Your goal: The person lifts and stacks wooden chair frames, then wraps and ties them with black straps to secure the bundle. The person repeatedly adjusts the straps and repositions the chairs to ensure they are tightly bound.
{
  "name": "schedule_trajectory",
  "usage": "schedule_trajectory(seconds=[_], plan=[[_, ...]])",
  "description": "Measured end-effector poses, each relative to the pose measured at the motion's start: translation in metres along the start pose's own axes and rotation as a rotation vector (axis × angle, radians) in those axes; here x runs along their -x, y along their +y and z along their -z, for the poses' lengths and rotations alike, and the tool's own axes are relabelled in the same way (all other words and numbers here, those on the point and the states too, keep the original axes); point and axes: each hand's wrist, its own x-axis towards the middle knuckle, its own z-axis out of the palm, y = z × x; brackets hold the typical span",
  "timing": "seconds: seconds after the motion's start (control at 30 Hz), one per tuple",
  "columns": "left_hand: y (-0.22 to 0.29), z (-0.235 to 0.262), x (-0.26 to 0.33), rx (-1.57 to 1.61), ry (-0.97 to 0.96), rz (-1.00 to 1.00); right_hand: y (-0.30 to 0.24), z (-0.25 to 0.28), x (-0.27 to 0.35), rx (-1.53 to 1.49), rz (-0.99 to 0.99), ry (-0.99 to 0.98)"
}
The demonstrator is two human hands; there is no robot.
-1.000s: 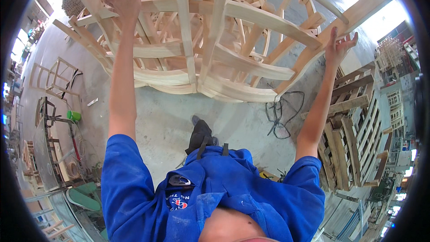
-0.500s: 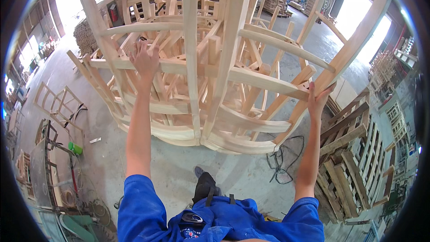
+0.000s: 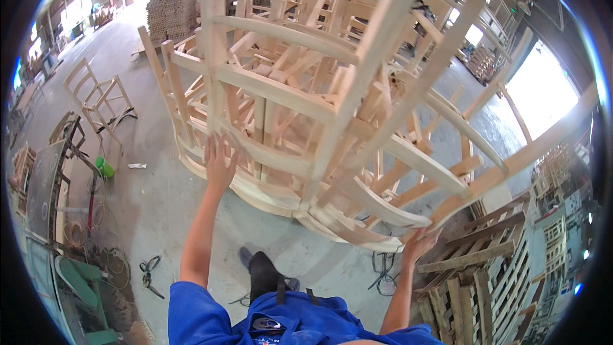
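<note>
Several unfinished pale wooden chair frames are stacked together in front of me. Low on the left chair frame, my left hand lies against the post and lower rail with its fingers stretched out. My right hand is at the bottom corner of the right chair frame, its fingers bent round the base of the post. Both frames have upright posts and curved cross rails, and their lower edges nearly meet in the middle. The stacked wood hides part of the frames behind.
A single chair frame stands on the floor to the left, near a green container. Wooden pallets lie close on my right. Black straps or cords lie by the stack, more at lower left. Piled wood stands far left.
Both hands have moved down from the middle rails to the low part of the chair frames. My left hand has let go of its rail. The view has turned and the stack appears tilted.
</note>
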Motion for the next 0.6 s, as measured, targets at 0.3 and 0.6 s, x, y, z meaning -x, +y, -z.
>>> schedule_trajectory(seconds=[0.3, 0.6], plan=[[-0.223, 0.030, 0.205, 0.130, -0.246, 0.640, -0.248, -0.076, 0.215, -0.526, 0.121, -1.255], [-0.264, 0.180, 0.254, 0.245, -0.506, 1.019, -0.592, -0.194, 0.288, -0.727, 0.831, -1.694]])
